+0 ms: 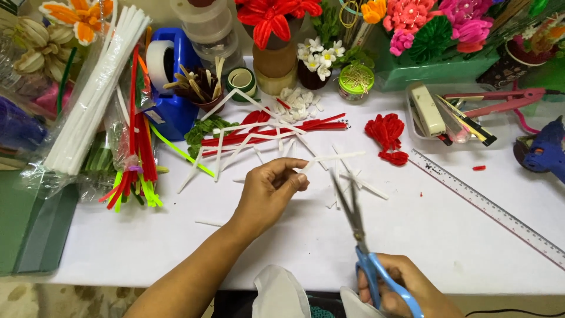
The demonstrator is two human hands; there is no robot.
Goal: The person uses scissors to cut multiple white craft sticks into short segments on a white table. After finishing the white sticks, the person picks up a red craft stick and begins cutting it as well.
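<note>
The left hand [272,189] is pinching a white pipe cleaner [332,158] by one end, holding it level above the surface [447,235], seemingly to present it to the blades. The right hand [406,288] is gripping blue-handled scissors [360,235], blades slightly parted and pointing up at that strip. Cut white pieces [353,176] are lying just beyond; a ruler [488,206] is lying to the right.

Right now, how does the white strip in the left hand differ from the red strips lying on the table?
The white strip is pinched in the left hand and lifted; the red strips lie untouched on the table. The white strip is a single piece; the red strips lie as a bunch. The white strip looks shorter than the red strips. Both are thin, straight craft strips.
</note>
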